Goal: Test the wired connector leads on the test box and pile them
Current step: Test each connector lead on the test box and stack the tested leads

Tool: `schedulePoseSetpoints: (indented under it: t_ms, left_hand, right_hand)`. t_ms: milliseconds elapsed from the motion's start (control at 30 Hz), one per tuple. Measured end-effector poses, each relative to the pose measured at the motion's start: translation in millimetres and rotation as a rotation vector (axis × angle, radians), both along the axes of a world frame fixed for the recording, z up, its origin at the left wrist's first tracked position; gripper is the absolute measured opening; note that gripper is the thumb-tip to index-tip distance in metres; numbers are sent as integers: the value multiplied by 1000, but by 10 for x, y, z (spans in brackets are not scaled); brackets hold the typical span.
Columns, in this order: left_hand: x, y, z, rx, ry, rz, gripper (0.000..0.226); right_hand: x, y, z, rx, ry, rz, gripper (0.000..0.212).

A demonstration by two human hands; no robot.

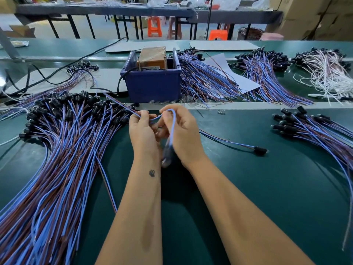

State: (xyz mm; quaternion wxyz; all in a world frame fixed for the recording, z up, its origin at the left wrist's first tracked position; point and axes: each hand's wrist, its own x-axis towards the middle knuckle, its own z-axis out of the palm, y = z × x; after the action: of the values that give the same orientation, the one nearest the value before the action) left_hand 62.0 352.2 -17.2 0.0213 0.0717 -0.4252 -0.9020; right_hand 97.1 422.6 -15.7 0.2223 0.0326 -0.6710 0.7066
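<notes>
Over the green table [248, 188], just in front of the blue box [152, 83], the left hand [142, 131] and right hand [183, 131] pinch one blue wire [173, 123] between curled fingers. A big pile of wires [63, 150] lies to the left.

No legible text found — the label strip [152, 68] on the brown unit inside the blue bin [152, 85] carries print too blurred to read. The small dark mark on the left forearm is no lettering.
</notes>
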Motion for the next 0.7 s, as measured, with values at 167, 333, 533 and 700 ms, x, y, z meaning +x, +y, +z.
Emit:
schedulePoseSetpoints:
  t_ms: [167, 333, 533, 700]
  left_hand:
    - [7, -1, 9, -42, 21, -3, 31]
    - [-31, 11, -17, 230, -80, 49, 15]
    - [-6, -101, 20, 541, -96, -105, 17]
    - [84, 62, 70, 144, 25, -385, 15]
  right_hand:
    - [-47, 176, 47, -291, -59, -89, 22]
    - [-78, 321, 96, -508, -70, -146, 30]
    - [-53, 521, 214, -527, -53, -155, 30]
    - [45, 738, 220, 80, -225, -330, 28]
